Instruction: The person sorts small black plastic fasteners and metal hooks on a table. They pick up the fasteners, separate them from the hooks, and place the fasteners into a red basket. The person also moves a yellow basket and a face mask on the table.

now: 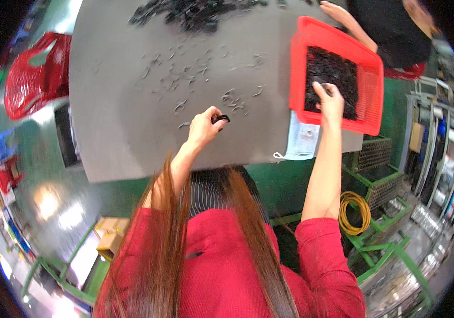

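Just above the grey table, my left hand pinches a small black curved part between thumb and fingers. My right hand reaches into a red plastic basket at the right of the table. Inside it lies a heap of small black parts. The right fingers are curled at the heap's near side, and I cannot make out what is between them. Thin black scraps are strewn over the table beyond my left hand.
A larger pile of black parts lies at the table's far edge. A light blue face mask sits under the basket's near side. Another person's arm is behind the basket. Red chair at left; green metal frame at right.
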Available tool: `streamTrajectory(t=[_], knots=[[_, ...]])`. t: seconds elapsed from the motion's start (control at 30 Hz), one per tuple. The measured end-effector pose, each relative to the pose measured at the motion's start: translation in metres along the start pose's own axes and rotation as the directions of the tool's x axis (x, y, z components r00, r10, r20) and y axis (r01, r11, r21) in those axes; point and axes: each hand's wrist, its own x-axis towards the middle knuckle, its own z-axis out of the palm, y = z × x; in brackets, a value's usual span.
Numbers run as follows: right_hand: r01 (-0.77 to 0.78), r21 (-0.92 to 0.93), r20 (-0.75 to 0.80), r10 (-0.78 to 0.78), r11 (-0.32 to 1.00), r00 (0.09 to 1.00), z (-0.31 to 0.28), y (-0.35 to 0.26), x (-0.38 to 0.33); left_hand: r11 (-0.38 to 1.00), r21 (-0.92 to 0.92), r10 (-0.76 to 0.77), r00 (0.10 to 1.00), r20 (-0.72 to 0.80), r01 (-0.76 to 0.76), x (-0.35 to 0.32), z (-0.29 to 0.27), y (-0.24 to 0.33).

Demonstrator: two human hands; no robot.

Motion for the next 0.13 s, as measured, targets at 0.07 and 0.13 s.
streamTrajectory(t=[0.07, 0.13], knots=[[-0.001, 0.058, 0.012, 0.000, 0.998, 1.000, -0.001, 0.022, 0.017, 0.965, -0.115, 0.227, 0.971, -0.073, -0.234, 0.008, 0.003, 0.062], [0.156, 0.076, -0.088, -0.150, 0.985, 0.985, -0.006, 0.054, 0.028, 0.914, -0.160, 0.362, 0.928, -0.092, -0.372, 0.017, 0.015, 0.110]])
